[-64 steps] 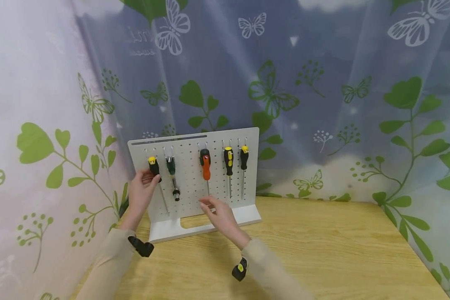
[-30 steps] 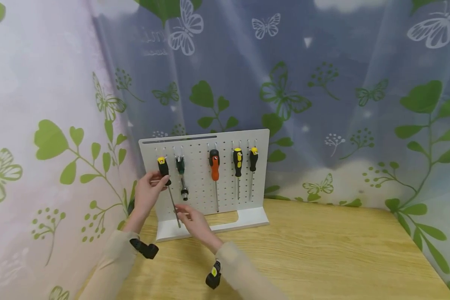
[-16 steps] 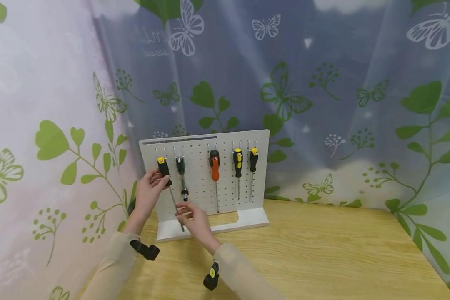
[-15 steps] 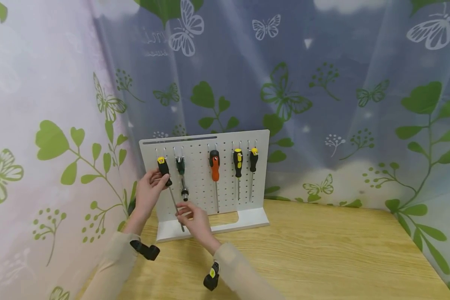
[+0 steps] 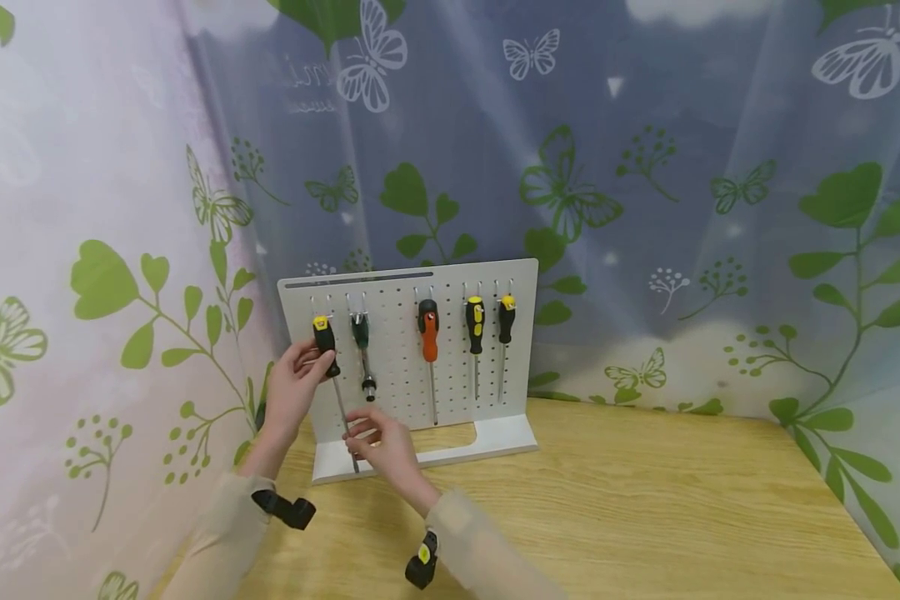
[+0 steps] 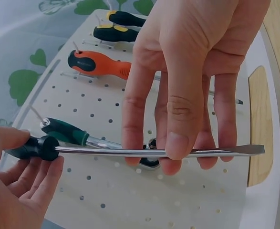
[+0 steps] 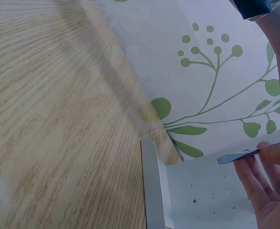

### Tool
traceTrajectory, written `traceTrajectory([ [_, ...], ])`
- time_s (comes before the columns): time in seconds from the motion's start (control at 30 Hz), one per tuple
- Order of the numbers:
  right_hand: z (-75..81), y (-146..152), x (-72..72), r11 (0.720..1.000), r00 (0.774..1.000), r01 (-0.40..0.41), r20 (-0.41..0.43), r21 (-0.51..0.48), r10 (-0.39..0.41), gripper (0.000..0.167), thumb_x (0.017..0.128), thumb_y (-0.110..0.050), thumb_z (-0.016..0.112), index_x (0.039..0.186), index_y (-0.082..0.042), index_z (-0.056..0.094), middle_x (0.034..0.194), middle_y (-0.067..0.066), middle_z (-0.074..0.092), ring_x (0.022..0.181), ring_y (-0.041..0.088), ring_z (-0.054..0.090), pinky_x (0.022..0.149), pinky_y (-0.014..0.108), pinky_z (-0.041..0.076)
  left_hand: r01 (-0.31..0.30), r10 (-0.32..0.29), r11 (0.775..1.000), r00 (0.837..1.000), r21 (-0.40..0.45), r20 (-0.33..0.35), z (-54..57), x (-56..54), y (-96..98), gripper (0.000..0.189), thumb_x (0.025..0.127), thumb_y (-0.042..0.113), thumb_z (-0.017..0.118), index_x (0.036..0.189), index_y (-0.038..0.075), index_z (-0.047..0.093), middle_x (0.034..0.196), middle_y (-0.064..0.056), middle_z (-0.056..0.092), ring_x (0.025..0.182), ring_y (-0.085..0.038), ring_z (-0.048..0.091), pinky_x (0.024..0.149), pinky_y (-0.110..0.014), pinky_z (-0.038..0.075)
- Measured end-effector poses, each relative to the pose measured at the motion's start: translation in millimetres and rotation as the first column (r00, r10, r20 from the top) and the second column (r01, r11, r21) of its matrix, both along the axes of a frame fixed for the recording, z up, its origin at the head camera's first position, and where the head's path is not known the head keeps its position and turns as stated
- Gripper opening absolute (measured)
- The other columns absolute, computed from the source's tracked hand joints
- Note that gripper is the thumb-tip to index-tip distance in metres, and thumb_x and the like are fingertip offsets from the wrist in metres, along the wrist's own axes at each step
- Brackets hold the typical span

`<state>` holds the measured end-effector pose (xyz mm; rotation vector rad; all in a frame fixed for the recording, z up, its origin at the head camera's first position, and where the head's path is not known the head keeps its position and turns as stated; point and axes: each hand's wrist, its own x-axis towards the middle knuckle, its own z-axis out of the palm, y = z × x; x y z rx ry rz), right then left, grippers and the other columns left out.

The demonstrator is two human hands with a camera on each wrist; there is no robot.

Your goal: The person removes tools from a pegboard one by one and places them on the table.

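In the head view my left hand (image 5: 291, 392) holds the black handle of a yellow-topped flathead screwdriver (image 5: 325, 340) at the left of a white pegboard (image 5: 397, 367). My right hand (image 5: 387, 450) pinches the lower shaft between thumb and fingers. The left wrist view shows the bare metal shaft (image 6: 106, 152) running from the left hand (image 6: 23, 188) past the right thumb to a flat blade. That blade's tip (image 7: 230, 157) sticks out beyond the right fingers in the right wrist view. Whether the handle end still sits on its hook, I cannot tell.
Beside it on the board hangs a green-handled driver (image 5: 361, 333) with a chuck end. Farther right hang an orange screwdriver (image 5: 429, 333) and two black-and-yellow screwdrivers (image 5: 476, 329). The board stands on a wooden table (image 5: 645, 492) before a patterned curtain (image 5: 450, 108).
My right hand has moved left from below the orange screwdriver to the held screwdriver's shaft. The shaft has come away from the board, and the handle has lately dropped slightly. The head view has shifted.
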<state>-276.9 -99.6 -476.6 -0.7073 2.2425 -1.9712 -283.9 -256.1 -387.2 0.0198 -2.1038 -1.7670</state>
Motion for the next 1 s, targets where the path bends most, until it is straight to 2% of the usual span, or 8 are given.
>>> traceTrajectory([
  [0.23,3.0,4,4.2,1.0,1.0,-0.016,-0.018,-0.017,0.016,0.029,0.091,0.003,0.072,0.119,-0.006,0.069,0.097,0.01,0.074,0.076,0.012,0.071,0.066,0.022,0.062,0.015,-0.015,1.0,1.0,-0.021,0.008,3.1,4.6,0.9,0.048,0.103,0.018,0.062,0.141,-0.007,0.049,0.132,-0.029,0.058,0.09,0.006,0.062,0.082,-0.012,0.056],
  [0.53,6.1,11,9.5,0.999,0.999,-0.033,-0.009,-0.036,0.033,0.03,0.091,0.004,0.071,0.12,-0.006,0.068,0.099,0.01,0.074,0.076,0.007,0.069,0.068,0.022,0.062,0.043,-0.042,0.998,0.999,-0.041,0.031,10.3,14.4,7.2,0.052,0.102,0.023,0.063,0.143,-0.005,0.047,0.134,-0.026,0.057,0.093,0.005,0.062,0.085,-0.013,0.056],
  [0.7,6.8,19,13.9,0.998,0.999,-0.038,-0.01,-0.057,0.037,0.029,0.091,0.003,0.072,0.119,-0.006,0.069,0.098,0.011,0.074,0.075,0.008,0.069,0.067,0.023,0.063,0.076,-0.075,0.997,0.997,-0.035,0.008,14.5,18.5,14.1,0.051,0.102,0.018,0.063,0.142,-0.008,0.047,0.134,-0.029,0.057,0.093,0.004,0.062,0.084,-0.014,0.056],
  [0.83,5.3,27,17.8,0.998,1.0,-0.031,-0.002,-0.054,0.031,0.029,0.091,0.001,0.073,0.118,-0.007,0.069,0.1,0.01,0.073,0.076,0.01,0.069,0.068,0.024,0.063,0.1,-0.1,0.995,0.995,-0.028,-0.001,13.3,18.6,21.6,0.048,0.102,0.015,0.062,0.14,-0.01,0.048,0.132,-0.031,0.058,0.092,0.004,0.063,0.083,-0.014,0.057],
  [1.0,0.3,38,21.6,0.999,1.0,-0.002,0.001,-0.043,0.003,0.03,0.09,0.003,0.073,0.118,-0.008,0.07,0.101,0.01,0.072,0.078,0.013,0.07,0.068,0.024,0.063,0.115,-0.115,0.993,0.993,-0.027,0.023,5.6,16.3,31.5,0.046,0.102,0.017,0.063,0.14,-0.006,0.05,0.131,-0.028,0.059,0.094,0.003,0.063,0.086,-0.017,0.058],
])
